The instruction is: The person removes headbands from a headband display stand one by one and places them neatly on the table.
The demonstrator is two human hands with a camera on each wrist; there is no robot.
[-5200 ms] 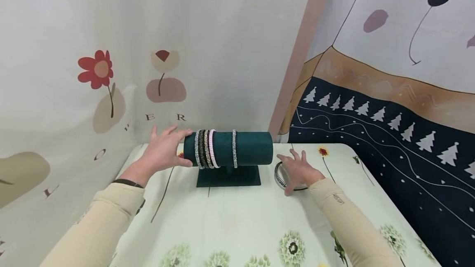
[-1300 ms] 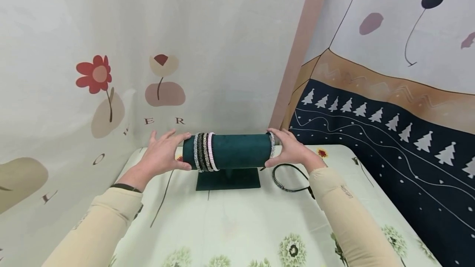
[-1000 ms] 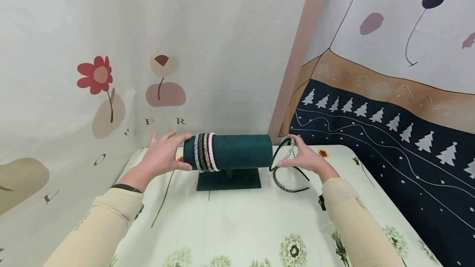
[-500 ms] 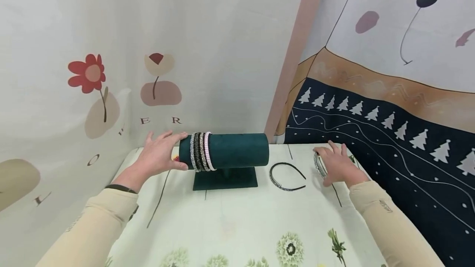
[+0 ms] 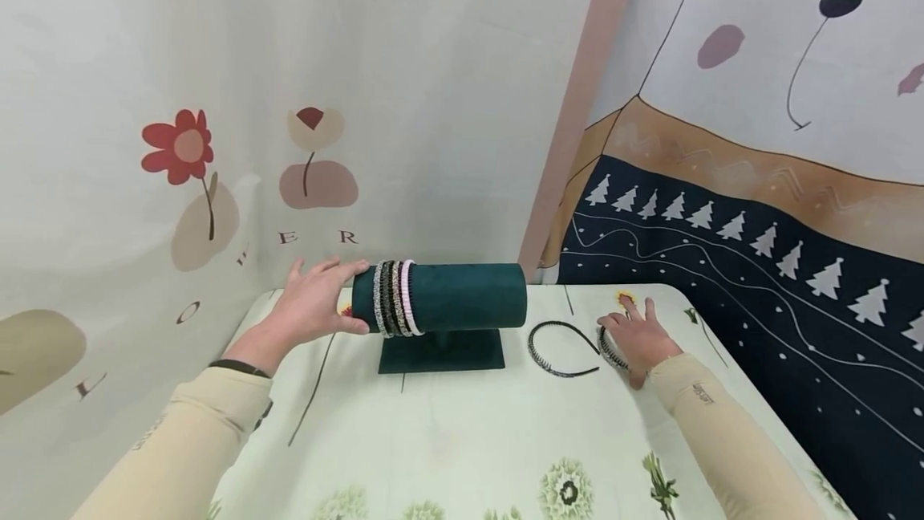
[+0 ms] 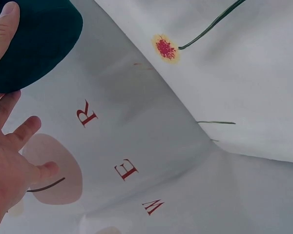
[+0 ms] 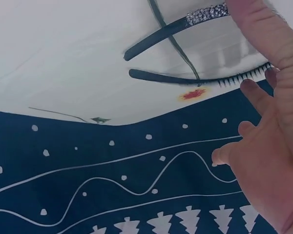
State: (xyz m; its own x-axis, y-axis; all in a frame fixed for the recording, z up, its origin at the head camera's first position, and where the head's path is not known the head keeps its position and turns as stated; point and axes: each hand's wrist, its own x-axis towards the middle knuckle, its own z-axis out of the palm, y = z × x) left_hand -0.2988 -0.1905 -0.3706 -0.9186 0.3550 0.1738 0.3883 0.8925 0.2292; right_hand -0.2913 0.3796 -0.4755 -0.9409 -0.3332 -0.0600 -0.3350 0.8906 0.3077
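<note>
Silver-glitter headband with dark ends and small teeth (image 7: 207, 14): off to the right on the white, flower-printed bench (image 5: 447, 432), under the right hand (image 5: 641, 343); can't tell if it's touching the cloth or slightly above.
Right grip: holding that headband, thumb on the glittery arm, fingers over at the toothed arm. Both dark tips poke out free.
Loose hoop: black toothed headband (image 5: 536, 357), lying just beside the held one, gap facing right.
Stand: dark green velvety cylinder (image 5: 469, 295), sideways on a matching flat rectangular base (image 5: 442, 353), left of both hoops.
On the cylinder: tight row of sparkly headbands (image 5: 393, 299) bunched near the left end, silver through dark tones to pale pink on the right.
Left grip: left hand (image 5: 310, 307) has the cylinder's left end between thumb (near side) and fingers (far side), the spare ones fanned out.
Arms: cream sleeves (image 5: 729, 432), plus a black band (image 5: 241, 366) on the left wrist.
Backdrop: pale curtain (image 5: 433, 103) with flowers and letters; navy tree-print fabric (image 5: 650, 239) on the right.
</note>
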